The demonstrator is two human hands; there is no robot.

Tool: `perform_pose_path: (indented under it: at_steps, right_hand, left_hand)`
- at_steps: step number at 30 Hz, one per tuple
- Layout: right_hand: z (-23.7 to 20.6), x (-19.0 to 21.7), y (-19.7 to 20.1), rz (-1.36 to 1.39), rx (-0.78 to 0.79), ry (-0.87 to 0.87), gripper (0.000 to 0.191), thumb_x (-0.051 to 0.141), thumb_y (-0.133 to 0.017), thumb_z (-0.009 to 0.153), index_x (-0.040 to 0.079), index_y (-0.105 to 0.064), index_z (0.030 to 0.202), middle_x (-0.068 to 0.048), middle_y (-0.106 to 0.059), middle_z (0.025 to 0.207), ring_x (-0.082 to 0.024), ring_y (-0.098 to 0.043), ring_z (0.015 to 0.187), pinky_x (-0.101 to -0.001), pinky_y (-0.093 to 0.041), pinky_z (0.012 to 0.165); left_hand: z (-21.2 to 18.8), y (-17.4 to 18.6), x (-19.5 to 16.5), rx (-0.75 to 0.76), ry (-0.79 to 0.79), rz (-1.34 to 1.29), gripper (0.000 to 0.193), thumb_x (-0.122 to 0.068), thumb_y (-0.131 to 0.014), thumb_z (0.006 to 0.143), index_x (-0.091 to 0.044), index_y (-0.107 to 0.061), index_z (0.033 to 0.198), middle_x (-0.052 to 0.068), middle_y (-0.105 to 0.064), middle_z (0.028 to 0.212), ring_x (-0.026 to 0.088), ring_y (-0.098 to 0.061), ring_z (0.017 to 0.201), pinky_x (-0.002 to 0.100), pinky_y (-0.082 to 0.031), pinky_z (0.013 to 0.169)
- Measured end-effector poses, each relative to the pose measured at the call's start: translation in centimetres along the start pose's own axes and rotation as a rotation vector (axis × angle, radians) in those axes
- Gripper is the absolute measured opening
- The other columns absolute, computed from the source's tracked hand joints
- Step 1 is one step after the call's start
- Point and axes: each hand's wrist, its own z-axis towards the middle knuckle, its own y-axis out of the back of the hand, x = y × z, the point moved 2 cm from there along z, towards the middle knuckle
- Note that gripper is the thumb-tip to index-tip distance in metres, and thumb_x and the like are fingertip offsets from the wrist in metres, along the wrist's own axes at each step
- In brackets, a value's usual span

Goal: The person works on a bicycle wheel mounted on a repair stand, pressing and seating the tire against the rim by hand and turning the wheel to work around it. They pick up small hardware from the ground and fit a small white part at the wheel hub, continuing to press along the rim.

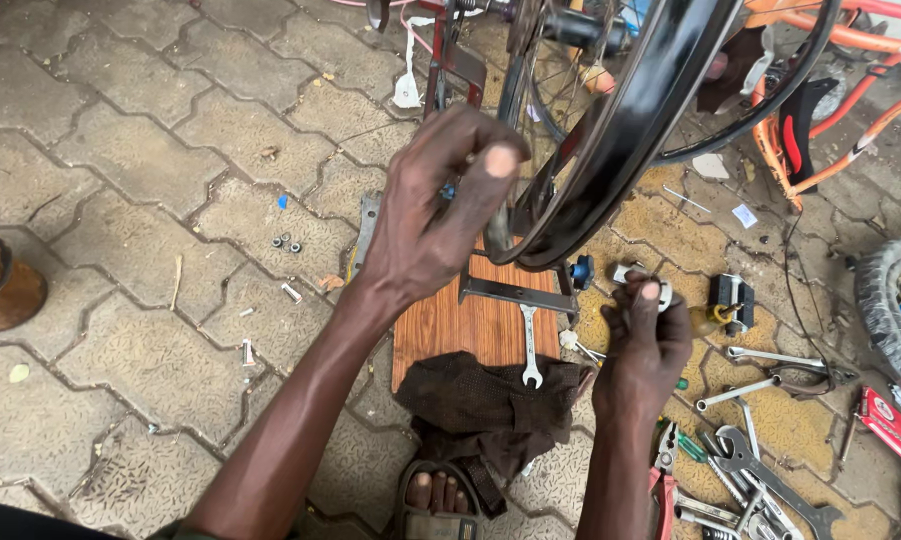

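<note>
We are steadying the stiff, light wheel rim (610, 150) with our left hand (440, 210) closed at its lower edge, while our right hand (642, 345), just below, is pinching a small metal part (630, 272).

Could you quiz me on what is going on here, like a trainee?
1. True or false: the left hand touches the black wheel rim.
2. What lies on the wooden board, just above the brown rag? A) a spanner B) a hammer C) a saw
3. What is the right hand holding?

Key
1. True: its fingers sit at the rim's lower edge.
2. A: a spanner.
3. A small metal part, pinched at the fingertips; too small to tell what kind.
</note>
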Motion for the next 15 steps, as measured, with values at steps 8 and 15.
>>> perform_pose_path:
  at_steps: [8,15]
  right_hand:
    - [-2.6,-1.6,0.8,-0.134,0.028,-0.055,0.023,0.028,-0.06,0.105,0.006,-0.066,0.11,-0.004,-0.069,0.11,-0.015,-0.063,0.1,-0.0319,-0.054,0.083]
    - [-3.6,-2.2,0.8,-0.218,0.014,-0.089,0.028,0.029,-0.06,0.104,0.006,-0.068,0.116,-0.004,-0.071,0.111,-0.013,-0.063,0.101,-0.033,-0.054,0.085]
  left_hand:
    - [1.5,0.1,-2.6,0.044,-0.064,0.014,0.05,-0.056,-0.059,0.107,-0.008,-0.066,0.096,0.002,-0.062,0.087,0.015,-0.06,0.085,0.034,-0.051,0.077]
    - [2.0,-0.2,-3.8,0.044,-0.103,-0.001,0.043,-0.046,-0.072,0.103,-0.006,-0.064,0.089,0.002,-0.057,0.08,0.013,-0.059,0.079,0.032,-0.05,0.073]
